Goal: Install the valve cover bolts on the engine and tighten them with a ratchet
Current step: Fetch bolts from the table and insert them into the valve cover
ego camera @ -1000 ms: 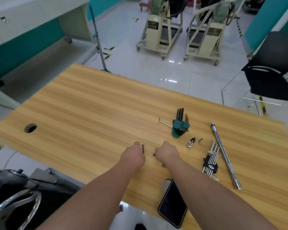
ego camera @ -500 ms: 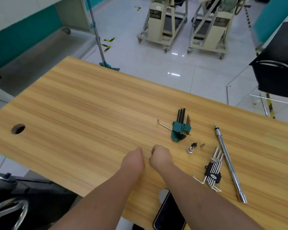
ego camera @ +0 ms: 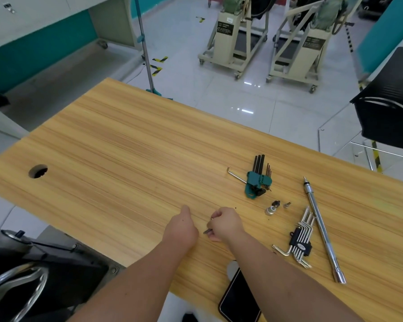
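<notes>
The left hand (ego camera: 182, 230) shows only its back, so its fingers and whatever they hold are hidden; the right hand (ego camera: 225, 225) is curled round a small dark piece (ego camera: 206, 232), perhaps a bolt, too small to tell. The phone (ego camera: 239, 296) hangs over the table (ego camera: 126, 159) edge and is partly covered by the right forearm, and the chair (ego camera: 391, 112) is cut off at the right edge. The two small bits (ego camera: 280, 205) beside the socket (ego camera: 270, 210) are too tiny to identify.
</notes>
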### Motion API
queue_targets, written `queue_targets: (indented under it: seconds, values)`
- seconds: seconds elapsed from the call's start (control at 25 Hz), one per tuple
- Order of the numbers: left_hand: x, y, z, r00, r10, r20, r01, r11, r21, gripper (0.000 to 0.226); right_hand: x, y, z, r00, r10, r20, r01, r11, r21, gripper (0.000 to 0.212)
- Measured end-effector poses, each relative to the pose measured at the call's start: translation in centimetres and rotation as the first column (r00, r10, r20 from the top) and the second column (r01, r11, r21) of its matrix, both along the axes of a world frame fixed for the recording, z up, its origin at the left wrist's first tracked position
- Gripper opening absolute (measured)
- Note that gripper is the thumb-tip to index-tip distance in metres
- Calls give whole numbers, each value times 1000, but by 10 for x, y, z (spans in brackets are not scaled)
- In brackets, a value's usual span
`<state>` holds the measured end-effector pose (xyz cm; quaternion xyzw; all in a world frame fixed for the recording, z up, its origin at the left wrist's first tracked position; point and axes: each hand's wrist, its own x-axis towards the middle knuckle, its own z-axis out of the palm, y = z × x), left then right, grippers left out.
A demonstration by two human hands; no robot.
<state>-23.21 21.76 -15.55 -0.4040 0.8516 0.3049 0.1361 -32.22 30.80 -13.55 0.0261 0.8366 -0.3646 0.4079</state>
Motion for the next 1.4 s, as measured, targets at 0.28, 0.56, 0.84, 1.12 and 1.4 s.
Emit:
queue_targets:
  seconds: [0.28,0.56,0.84,1.12,1.4]
  values:
    - [12,-14,0,997,12,81,-27,980,195,10,13,-7,9,998,-38,47,44,991,-128,14]
    - [64,-25,32,818,571,-59,-300,512,805,22,32,-42,40,990,34,139,18,935,-354,14]
    - [173,-90,113,262,962,78,124,-113,986,9,113,-137,133,876,239,420,104,755,-647,18]
    - [373,-140,215,34,989,-147,-65,149,987,37,314,-205,226,704,658,267,-258,588,-767,17]
    - [607,-115,275,-21,925,-379,-292,357,887,35,535,-227,281,387,921,-51,-619,218,-755,18]
